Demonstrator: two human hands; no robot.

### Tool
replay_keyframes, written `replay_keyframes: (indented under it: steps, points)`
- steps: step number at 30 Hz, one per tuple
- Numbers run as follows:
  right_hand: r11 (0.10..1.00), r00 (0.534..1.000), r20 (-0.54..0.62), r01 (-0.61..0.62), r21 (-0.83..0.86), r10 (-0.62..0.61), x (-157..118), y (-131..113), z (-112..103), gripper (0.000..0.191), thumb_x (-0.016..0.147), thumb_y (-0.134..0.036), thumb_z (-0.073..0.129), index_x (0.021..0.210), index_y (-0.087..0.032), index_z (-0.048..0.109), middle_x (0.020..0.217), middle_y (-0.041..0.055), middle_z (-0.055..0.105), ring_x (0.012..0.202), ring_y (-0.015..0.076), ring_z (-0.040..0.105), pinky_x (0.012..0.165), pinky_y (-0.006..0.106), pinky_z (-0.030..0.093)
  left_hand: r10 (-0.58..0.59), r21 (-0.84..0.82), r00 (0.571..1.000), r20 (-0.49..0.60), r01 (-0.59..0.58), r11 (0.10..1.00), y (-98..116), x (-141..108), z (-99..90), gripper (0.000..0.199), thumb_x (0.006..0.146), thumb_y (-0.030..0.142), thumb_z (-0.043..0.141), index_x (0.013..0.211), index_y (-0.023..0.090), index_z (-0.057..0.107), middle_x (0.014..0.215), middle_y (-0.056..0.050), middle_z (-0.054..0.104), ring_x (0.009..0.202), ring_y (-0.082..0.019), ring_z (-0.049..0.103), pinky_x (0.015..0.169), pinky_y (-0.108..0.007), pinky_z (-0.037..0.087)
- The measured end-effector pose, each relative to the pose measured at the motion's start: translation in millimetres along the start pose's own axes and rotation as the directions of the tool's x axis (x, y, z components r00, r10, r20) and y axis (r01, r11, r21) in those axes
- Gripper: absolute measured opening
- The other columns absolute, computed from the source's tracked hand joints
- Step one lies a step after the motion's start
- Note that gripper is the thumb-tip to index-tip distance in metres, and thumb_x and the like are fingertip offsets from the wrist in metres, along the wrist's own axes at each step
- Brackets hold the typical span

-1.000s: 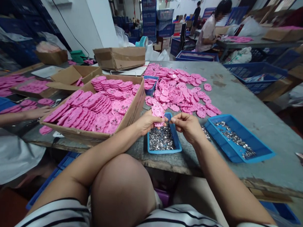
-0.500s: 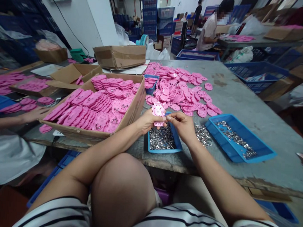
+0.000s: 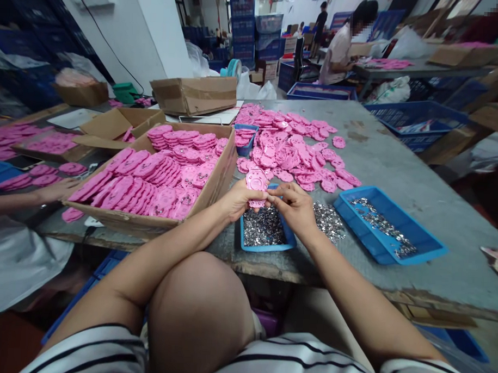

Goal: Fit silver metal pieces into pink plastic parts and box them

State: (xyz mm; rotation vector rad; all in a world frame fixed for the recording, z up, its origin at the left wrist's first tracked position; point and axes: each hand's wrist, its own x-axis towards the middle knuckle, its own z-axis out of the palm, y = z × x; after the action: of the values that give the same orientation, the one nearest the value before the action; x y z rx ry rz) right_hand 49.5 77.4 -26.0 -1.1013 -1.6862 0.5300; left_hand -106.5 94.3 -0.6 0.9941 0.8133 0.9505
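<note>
A pink plastic piece with a scalloped outline is held up in my left hand, the thumb lying across its lower part. My right hand meets its lower right edge with thumb and fingers pinched together; whatever is between those fingertips is too small to make out. Under both hands stands a blue tray full of small shiny metal parts. More of these metal parts lie loose on the table just right of the tray.
On the left a cardboard box holds rows of stacked pink pieces. A heap of pink pieces covers the table behind my hands. A second blue tray is at right. Another person's hand rests beyond the box.
The pink piece tilts slightly in my left hand. My right fingertips have closed in against its lower right edge. The whole view has shifted a little.
</note>
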Motion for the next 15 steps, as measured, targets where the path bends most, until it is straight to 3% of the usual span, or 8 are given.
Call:
replay_keyframes:
  steps: [7,15]
  points:
    - [0.998,0.999,-0.007,-0.035,0.052,0.036,-0.3,1.5,2.6,0.019,0.078,-0.016,0.063,0.089,-0.025,0.076,0.081,0.002,0.061,0.079,0.0157,0.057,0.074,0.032,0.048,0.037,0.024,0.999,0.0,-0.037,0.999,0.2,1.3,-1.2,0.038,0.052,0.016,0.077,0.085,0.012,0.058,0.061,-0.002,0.064,0.05,-0.014,0.06,0.037,-0.019,0.04]
    - [0.997,0.999,-0.03,0.016,-0.07,-0.018,-4.7,-2.3,8.5,0.026,0.085,-0.018,0.054,0.096,-0.028,0.075,0.083,0.0025,0.06,0.082,0.0162,0.057,0.075,0.032,0.048,0.104,0.087,0.994,-0.024,-0.101,0.991,0.4,1.4,-1.4,0.026,0.054,0.016,0.074,0.075,0.013,0.06,0.059,-0.003,0.064,0.051,-0.014,0.06,0.038,-0.02,0.04]
